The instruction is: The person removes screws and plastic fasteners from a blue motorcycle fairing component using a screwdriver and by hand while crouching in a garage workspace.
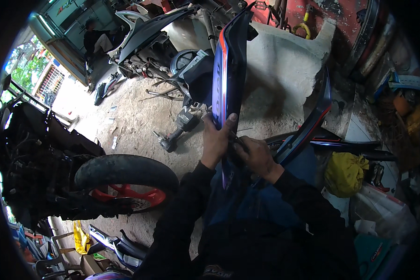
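Observation:
A long motorcycle fairing panel (223,74), blue-purple outside with a red-orange and white stripe and black along its inner side, stands lengthwise before me. My left hand (214,142) is closed round its lower part, thumb over the edge. Close beside it, my right hand (259,156) is closed at the panel's dark inner side; what its fingers hold is hidden. Another dark panel with a red and blue edge (305,123) lies by my right forearm, across my leg. On the floor ahead rests a cordless power tool (176,130).
A motorcycle wheel with a red rim (126,191) is at left. Stripped motorcycle parts (191,77) stand ahead, near a big whitish sheet (284,70). To the right sits a yellow bag (345,172). Another person (98,37) sits far back left.

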`<move>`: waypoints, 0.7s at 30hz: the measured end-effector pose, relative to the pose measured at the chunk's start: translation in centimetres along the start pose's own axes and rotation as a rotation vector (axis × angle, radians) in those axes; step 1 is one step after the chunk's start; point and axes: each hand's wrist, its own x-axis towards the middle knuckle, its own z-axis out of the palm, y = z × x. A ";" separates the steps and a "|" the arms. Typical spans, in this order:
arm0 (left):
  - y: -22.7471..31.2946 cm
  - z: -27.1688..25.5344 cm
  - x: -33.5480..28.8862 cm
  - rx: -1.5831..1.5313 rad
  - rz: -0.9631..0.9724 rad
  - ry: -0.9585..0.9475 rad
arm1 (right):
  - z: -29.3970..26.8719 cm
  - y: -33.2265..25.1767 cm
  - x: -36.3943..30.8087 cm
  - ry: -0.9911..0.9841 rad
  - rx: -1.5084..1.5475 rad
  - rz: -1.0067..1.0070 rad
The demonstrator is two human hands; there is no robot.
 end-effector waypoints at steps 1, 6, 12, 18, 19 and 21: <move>-0.2 -0.1 0.0 0.000 0.000 0.003 | -0.1 -0.4 -0.1 0.019 0.010 -0.038; -0.2 0.4 0.0 -0.019 0.060 0.064 | 0.4 0.2 -0.3 0.115 0.042 -0.143; -1.0 0.3 0.1 -0.086 0.021 0.032 | 0.8 0.2 -0.5 0.144 0.029 -0.161; 0.4 0.4 -0.5 -0.059 0.041 0.046 | 1.0 0.1 -0.4 0.139 -0.046 -0.068; 0.3 0.4 -0.5 -0.059 0.042 0.047 | 1.0 -0.1 -0.4 0.119 -0.065 -0.026; -0.4 0.6 -0.2 0.019 0.100 0.128 | 1.2 -0.2 -0.3 0.100 -0.084 0.015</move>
